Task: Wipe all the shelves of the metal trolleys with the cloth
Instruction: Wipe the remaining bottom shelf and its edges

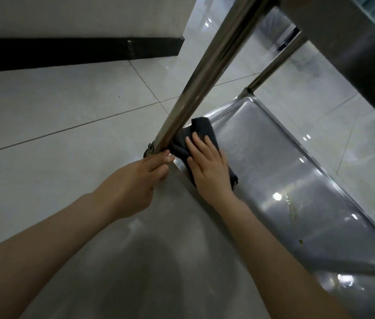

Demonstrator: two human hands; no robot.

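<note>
A steel trolley's bottom shelf [281, 171] runs from centre to lower right, shiny and with a few small yellowish specks. A dark grey cloth [201, 130] lies in its near-left corner, beside the corner post [207, 72]. My right hand [207, 166] presses flat on the cloth with fingers straight. My left hand [135, 183] sits just outside the shelf's corner, its fingers bent against the shelf's rim at the foot of the post. Above, at upper right, the underside of a higher shelf [352, 54] hangs over the bottom one.
Glossy pale floor tiles [55, 111] surround the trolley. A white wall with a black skirting board [66, 51] stands at upper left. A second post [274, 63] rises at the shelf's far corner. A caster [148, 149] shows under the near post.
</note>
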